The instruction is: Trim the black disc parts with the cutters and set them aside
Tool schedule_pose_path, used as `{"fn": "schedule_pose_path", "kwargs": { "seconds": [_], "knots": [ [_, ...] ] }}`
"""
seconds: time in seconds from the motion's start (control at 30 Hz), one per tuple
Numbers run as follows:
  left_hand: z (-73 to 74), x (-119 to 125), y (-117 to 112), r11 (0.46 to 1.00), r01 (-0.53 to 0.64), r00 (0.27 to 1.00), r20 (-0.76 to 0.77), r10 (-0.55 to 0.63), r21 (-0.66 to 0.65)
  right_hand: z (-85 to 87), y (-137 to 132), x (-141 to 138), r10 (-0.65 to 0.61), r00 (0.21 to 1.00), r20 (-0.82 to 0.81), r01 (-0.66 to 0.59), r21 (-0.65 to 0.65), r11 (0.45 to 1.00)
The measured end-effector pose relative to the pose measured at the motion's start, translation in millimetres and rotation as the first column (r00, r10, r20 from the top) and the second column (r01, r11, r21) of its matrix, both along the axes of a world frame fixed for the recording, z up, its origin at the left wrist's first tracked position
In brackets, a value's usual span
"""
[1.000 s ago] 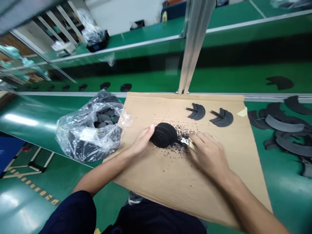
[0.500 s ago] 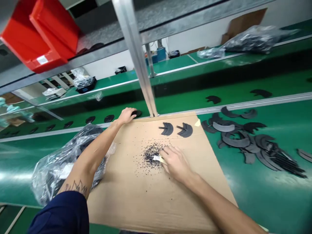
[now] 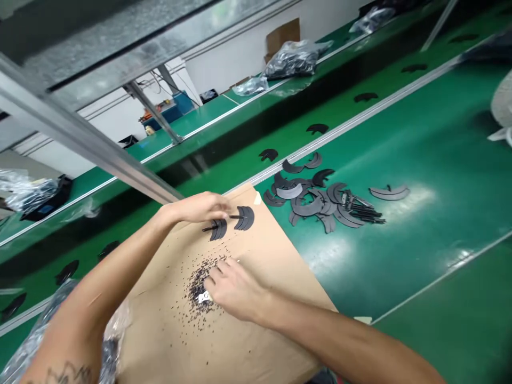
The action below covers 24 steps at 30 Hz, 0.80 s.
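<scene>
My left hand [image 3: 206,207] is over the far edge of the cardboard sheet [image 3: 280,277], its fingers loosely bent and apart, with nothing visible in them. Just under and beside it lie two dark fan-shaped pieces with thin stems, a nearer piece [image 3: 218,229] and a farther piece [image 3: 245,218]. My right hand [image 3: 232,288] is closed around a small tool with a flat white tip [image 3: 203,296]; its handle is hidden in my grip. That tip rests among a scattered heap of tiny black bits [image 3: 196,277] on the cardboard.
Dark curved parts and thin black sticks lie in a pile [image 3: 316,205] on the green table right of the cardboard. More dark pieces [image 3: 318,129] sit along the green strip behind. A metal post [image 3: 100,144] slants at left, and a plastic bag [image 3: 40,330] lies at lower left.
My left hand has left the dark piece on the strip behind and come right, over the two fan-shaped pieces. The view has turned right. My right hand stays at the heap with the tool.
</scene>
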<state>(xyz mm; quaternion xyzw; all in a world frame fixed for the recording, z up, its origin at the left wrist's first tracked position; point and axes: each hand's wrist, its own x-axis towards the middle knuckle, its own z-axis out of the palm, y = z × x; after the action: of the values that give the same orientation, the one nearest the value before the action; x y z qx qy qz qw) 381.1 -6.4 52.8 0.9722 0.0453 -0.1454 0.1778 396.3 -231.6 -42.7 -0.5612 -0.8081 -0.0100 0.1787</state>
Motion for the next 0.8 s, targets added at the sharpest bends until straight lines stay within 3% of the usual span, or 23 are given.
{"fn": "schedule_pose_path", "kwargs": {
  "seconds": [0.1, 0.2, 0.3, 0.4, 0.47, 0.57, 0.67, 0.8],
  "knots": [
    [-29.3, 77, 10, 0.993, -0.076, 0.980, 0.193, 0.056, 0.094, -4.5, 0, 1, 0.006, 1.000, 0.006, -0.006, 0.020, 1.000],
    [-55.7, 139, 23, 0.978, -0.186, 0.947, 0.281, 0.154, 0.092, -7.6, 1, 3, 0.023, 1.000, 0.009, -0.023, 0.048, 0.999],
    [-77.1, 178, 29, 0.958, -0.282, 0.915, 0.314, 0.252, 0.053, -10.0, 2, 4, 0.024, 1.000, -0.012, -0.023, 0.063, 0.998],
    [-90.0, 192, 28, 0.929, -0.370, 0.874, 0.342, 0.344, 0.011, -12.2, 2, 4, 0.044, 0.999, -0.030, -0.041, 0.075, 0.996],
    [-90.8, 189, 27, 0.905, -0.425, 0.833, 0.385, 0.396, -0.011, -12.0, 2, 4, 0.036, 0.999, -0.027, -0.034, 0.089, 0.995],
    [-77.7, 164, 29, 0.874, -0.483, 0.765, 0.466, 0.444, -0.040, -7.5, 2, 6, 0.002, 1.000, -0.029, 0.002, 0.143, 0.990],
    [-52.5, 119, 32, 0.861, -0.503, 0.718, 0.518, 0.465, -0.076, -1.6, 4, 10, 0.001, 0.998, -0.060, 0.010, 0.181, 0.983],
    [-22.7, 37, 28, 0.844, -0.510, 0.676, 0.531, 0.511, -0.162, 2.5, 11, 18, -0.131, 0.985, -0.110, 0.134, 0.017, 0.991]
  ]
}}
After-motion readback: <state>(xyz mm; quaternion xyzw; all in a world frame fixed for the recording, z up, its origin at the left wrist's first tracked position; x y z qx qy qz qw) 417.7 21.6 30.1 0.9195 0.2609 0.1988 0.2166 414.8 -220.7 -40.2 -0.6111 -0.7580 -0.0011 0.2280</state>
